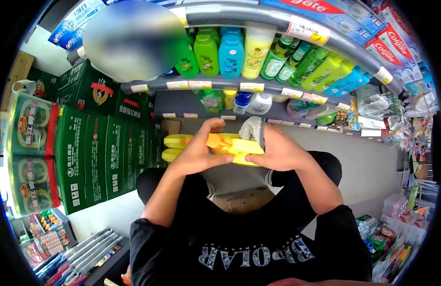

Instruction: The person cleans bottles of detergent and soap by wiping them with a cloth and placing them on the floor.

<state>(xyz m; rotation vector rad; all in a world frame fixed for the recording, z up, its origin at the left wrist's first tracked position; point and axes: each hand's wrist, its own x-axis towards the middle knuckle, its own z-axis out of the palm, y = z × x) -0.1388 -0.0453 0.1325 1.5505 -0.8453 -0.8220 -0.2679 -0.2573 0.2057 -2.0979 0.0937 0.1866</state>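
Yellow plastic bottles (246,146) with an orange cap or spout lie sideways between my hands, above my lap. My left hand (199,151) is wrapped around them, its thumb along the near side. More yellow bottle ends (174,141) stick out to the left of it; how many bottles there are I cannot tell. My right hand (281,148) grips the right end of the yellow bottles, thumb on the near side. A grey cloth (252,128) is bunched at that hand's fingers, on the far side of the bottles. Some fingers of both hands are hidden.
Ahead, a curved shelf (182,86) carries shampoo bottles (231,53), with more bottles (259,103) on the lower level. Toothpaste boxes (389,45) are at upper right. Green drink cartons (75,157) are stacked on the left. A cardboard piece (242,200) lies on the floor between my legs.
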